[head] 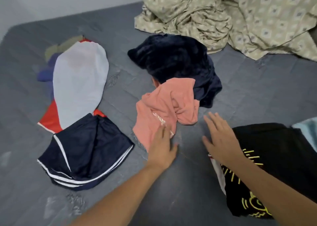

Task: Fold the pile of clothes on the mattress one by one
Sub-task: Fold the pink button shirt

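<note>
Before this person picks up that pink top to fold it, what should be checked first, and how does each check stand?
1. Left hand on the pink top: ok, fingers lie straight on it, no grip yet.
2. Right hand free: ok, open, holding nothing.
3. Bare mattress in front for folding: ok.
4. Pink top clear of the dark blue garment: not ok, they overlap.
5. Black shirt out of the way: cannot tell, right forearm crosses it.

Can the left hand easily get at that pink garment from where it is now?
Probably yes: the left hand is open and already at the near edge of the crumpled pink garment, with nothing lying between them.
</note>
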